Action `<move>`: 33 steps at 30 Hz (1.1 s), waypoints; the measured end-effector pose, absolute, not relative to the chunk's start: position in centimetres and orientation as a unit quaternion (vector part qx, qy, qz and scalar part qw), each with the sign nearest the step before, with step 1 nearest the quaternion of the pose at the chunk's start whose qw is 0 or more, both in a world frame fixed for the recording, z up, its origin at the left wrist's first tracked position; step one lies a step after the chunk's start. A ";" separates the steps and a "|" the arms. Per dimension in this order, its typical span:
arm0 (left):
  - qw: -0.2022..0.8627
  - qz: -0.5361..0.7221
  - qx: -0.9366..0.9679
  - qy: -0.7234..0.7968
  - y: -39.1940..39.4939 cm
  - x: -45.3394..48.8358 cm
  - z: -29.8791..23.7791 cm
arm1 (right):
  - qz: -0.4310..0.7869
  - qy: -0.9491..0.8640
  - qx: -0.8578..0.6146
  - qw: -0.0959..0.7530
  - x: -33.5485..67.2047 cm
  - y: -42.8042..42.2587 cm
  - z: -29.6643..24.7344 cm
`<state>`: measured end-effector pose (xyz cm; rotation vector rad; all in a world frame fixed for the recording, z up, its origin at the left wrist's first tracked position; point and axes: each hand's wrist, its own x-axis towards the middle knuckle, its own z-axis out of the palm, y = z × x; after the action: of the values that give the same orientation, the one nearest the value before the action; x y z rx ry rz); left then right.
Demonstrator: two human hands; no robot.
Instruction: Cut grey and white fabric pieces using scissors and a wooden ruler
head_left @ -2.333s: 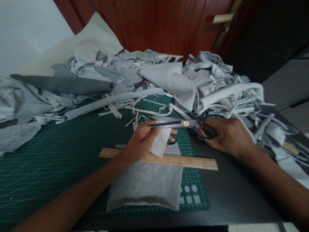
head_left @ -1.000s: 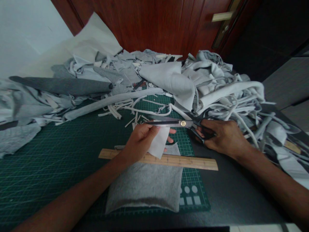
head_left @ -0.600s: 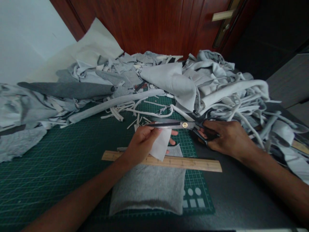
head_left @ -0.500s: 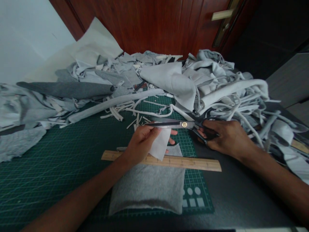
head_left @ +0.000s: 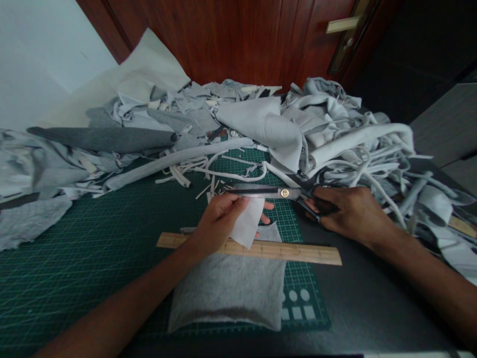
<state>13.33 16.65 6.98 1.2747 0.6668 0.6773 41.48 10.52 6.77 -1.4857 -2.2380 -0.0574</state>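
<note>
A small pale grey piece of fabric [head_left: 247, 223] is pinched between the thumb and fingers of my left hand [head_left: 219, 219], its lower part hanging over the ruler. My right hand [head_left: 345, 211] grips the black handles of a pair of scissors [head_left: 268, 192]. The blades look closed, or nearly so, and lie across the top edge of the piece, close to my left fingertips. Under my left hand a wooden ruler [head_left: 298, 252] rests across a larger grey fabric piece [head_left: 231, 288] on the green cutting mat [head_left: 112, 258].
Grey fabric scraps [head_left: 201, 107] are heaped along the back, with a rolled dark grey piece [head_left: 108, 138] at left. Tangled white strips [head_left: 365, 144] pile up at right. Thin offcuts [head_left: 182, 174] lie beyond my hands. A wooden door [head_left: 223, 40] stands behind the dark table [head_left: 354, 308].
The scissor blades have come closer together at the top edge of the small fabric piece. Both hands stay in nearly the same place.
</note>
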 end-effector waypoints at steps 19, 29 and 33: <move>0.701 0.296 0.573 0.304 16.6 13.4 7.0 | -0.052 -0.825 -0.518 0.219 41.8 10.5 7.4; 0.703 0.284 0.580 0.299 16.6 13.2 6.9 | -0.046 -0.826 -0.519 0.216 41.8 10.5 7.0; 0.703 0.279 0.581 0.301 16.7 13.2 6.8 | -0.049 -0.826 -0.518 0.216 41.8 10.5 6.9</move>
<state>13.20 16.68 6.81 1.2915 0.6691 0.6204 41.80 10.55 6.92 -1.4365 -2.2883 -0.1348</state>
